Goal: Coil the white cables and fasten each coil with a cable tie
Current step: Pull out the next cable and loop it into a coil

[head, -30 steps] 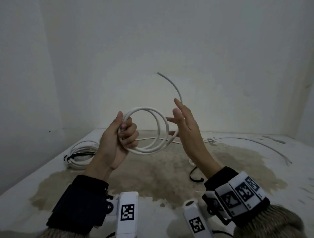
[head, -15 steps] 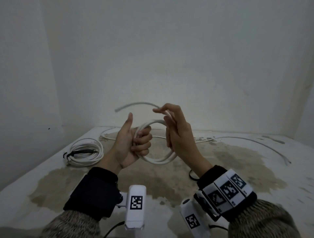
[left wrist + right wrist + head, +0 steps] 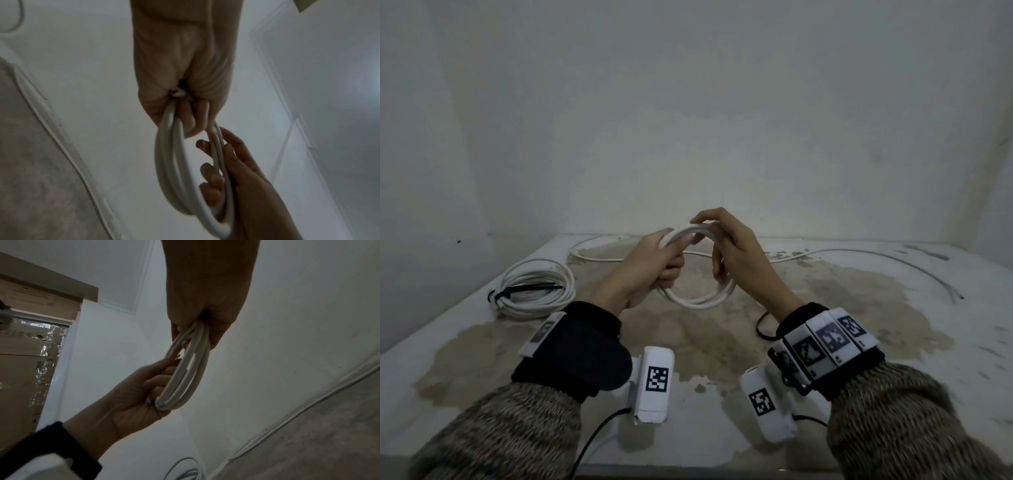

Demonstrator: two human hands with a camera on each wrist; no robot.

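Note:
A small coil of white cable [image 3: 700,298] hangs in the air above the stained table [image 3: 722,342], held by both hands. My left hand [image 3: 654,263] grips its left side, fingers curled round the loops [image 3: 168,146]. My right hand [image 3: 736,253] holds the right side, fingers wrapped round the strands [image 3: 191,356]. One cut cable end [image 3: 176,93] pokes out of the left fist. A black cable tie [image 3: 763,327] lies on the table below my right wrist, partly hidden.
A finished white coil [image 3: 534,289] bound with a black tie [image 3: 524,291] lies at the table's left. A loose white cable [image 3: 859,255] runs along the back of the table to the right. Walls close in behind and at the left.
The free cable end that stood up in the air has been wound into the coil. Both hands have come lower and closer, and my right hand now grips the coil.

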